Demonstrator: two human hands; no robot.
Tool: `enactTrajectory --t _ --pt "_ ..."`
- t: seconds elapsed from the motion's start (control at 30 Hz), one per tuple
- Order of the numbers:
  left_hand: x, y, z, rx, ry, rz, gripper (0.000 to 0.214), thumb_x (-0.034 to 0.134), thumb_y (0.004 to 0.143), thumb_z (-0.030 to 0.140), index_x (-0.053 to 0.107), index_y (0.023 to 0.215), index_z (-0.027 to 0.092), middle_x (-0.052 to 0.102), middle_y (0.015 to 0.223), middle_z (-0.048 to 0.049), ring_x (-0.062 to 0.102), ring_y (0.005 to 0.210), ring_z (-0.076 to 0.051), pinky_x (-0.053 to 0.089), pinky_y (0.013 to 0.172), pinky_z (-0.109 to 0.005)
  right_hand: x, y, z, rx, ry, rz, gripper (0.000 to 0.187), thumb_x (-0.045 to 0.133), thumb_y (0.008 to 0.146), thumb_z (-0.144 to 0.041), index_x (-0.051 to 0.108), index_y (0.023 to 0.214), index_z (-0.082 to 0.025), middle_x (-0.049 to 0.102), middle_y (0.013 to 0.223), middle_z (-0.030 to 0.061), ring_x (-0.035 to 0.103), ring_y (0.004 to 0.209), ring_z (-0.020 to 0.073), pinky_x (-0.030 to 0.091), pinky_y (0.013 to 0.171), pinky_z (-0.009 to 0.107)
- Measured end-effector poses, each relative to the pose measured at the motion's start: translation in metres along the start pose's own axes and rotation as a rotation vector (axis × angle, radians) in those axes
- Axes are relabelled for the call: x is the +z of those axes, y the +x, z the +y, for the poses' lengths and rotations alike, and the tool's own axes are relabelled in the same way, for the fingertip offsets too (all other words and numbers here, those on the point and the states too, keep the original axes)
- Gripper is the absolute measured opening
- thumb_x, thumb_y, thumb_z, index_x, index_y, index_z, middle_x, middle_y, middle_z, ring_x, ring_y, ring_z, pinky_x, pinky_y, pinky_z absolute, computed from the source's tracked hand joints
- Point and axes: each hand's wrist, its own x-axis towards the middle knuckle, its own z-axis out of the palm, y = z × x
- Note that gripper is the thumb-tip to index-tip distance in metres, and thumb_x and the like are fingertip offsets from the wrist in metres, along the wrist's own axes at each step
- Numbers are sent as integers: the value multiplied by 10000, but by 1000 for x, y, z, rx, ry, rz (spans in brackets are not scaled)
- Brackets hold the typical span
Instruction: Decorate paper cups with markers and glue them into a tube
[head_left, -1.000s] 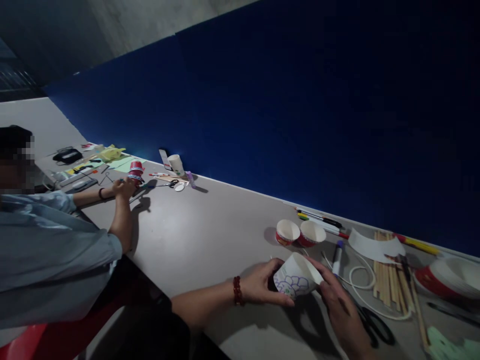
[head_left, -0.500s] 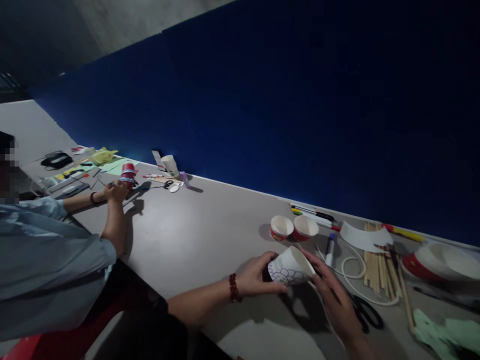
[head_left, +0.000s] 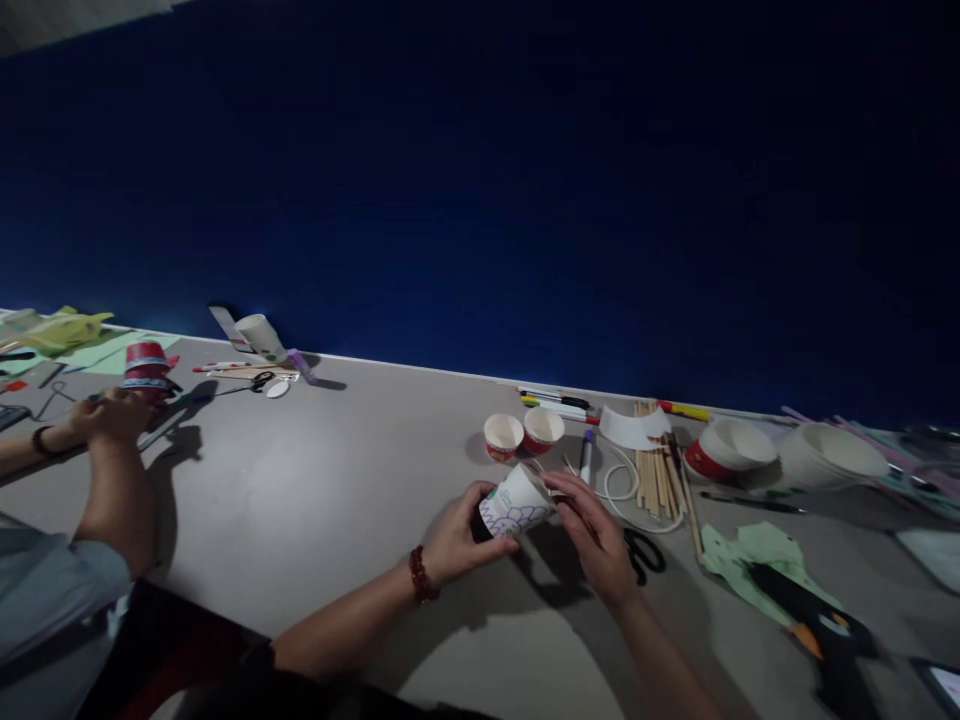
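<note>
A white paper cup (head_left: 516, 503) with purple scallop lines drawn on it lies tilted in my left hand (head_left: 459, 538), its mouth toward the upper right. My left fingers and thumb wrap round its base end, and a red bead bracelet circles that wrist. My right hand (head_left: 596, 535) has its fingers on the cup's rim, the thumb partly hidden. Just beyond the hands stand two small red-and-white paper cups (head_left: 503, 436). Black-handled scissors (head_left: 643, 555) lie beside my right hand, partly covered by it.
Wooden sticks (head_left: 657, 480), a white cord (head_left: 619, 478), a curved white paper piece (head_left: 634, 427) and markers (head_left: 559, 405) lie along the wall. Larger paper cups (head_left: 829, 458) and a black glue gun (head_left: 814, 610) are at right. A co-worker's hands (head_left: 112, 415) hold red cups (head_left: 146, 368) at left.
The head view has swung to the right, so everything sits further left and the glue gun shows. My hands keep hold of the paper cup in much the same pose.
</note>
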Motion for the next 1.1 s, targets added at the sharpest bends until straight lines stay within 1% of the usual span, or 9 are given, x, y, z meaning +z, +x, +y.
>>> enactTrajectory --t 0.1,0.3,0.5,0.63,0.7,0.8,0.9,1.0,1.1 --pt "0 0 -1 14 27 7 704 836 760 635 568 1236 190 700 1135 -94 646 1009 -266 511 876 -352 -1 2 -5 -100 -31 0 247 619 1032 -365 802 1180 -291 800 1225 90 738 1172 287 590 1029 425" --pt "-1 -1 -1 17 148 35 629 834 796 504 558 1267 191 698 1165 -99 657 1032 -281 526 906 -384 1 4 -10 -242 -65 45 138 663 1000 -260 799 979 -264 823 961 66 776 912 251 618 884 376" --pt "-3 1 9 174 290 72 512 798 828 335 574 1272 216 646 1221 -106 636 1110 -295 529 982 -443 2 4 -13 -212 -42 27 129 663 999 -260 768 925 -251 797 890 51 760 843 225 611 806 310" --pt "-3 2 10 238 287 101 542 793 814 246 566 1306 231 618 1214 -99 624 1127 -290 550 969 -438 3 3 -15 -153 -34 -3 147 655 1007 -287 758 914 -240 769 855 46 741 786 209 592 723 273" --pt "-3 1 5 232 212 103 593 825 808 285 553 1332 238 596 1253 -106 616 1161 -296 555 978 -440 3 2 -14 -137 -33 -7 158 652 1010 -292 747 895 -239 746 818 36 721 747 199 576 691 263" --pt "-1 1 -3 134 -17 82 719 878 796 426 499 1379 243 557 1328 -126 625 1175 -301 566 963 -426 4 2 -14 -142 -34 -2 168 647 1014 -295 739 886 -241 729 789 27 703 728 194 564 687 264" --pt "-1 1 -6 32 -207 40 682 823 852 541 486 1356 228 603 1251 -118 654 1086 -271 563 906 -385 3 3 -15 -151 -34 -10 179 645 1017 -305 732 875 -240 728 790 32 699 731 199 558 689 274" --pt "-3 1 -4 23 -186 46 566 780 894 555 538 1272 210 625 1154 -95 645 1016 -242 546 870 -355 2 4 -17 -147 -21 -30 214 631 1023 -329 713 848 -239 704 776 31 677 724 201 539 672 277" --pt "-4 1 1 45 -100 74 543 788 886 548 571 1248 206 617 1149 -91 636 1018 -243 547 866 -352 1 3 -17 -107 -8 -56 268 600 1038 -362 690 818 -236 668 762 24 651 719 197 518 668 276"
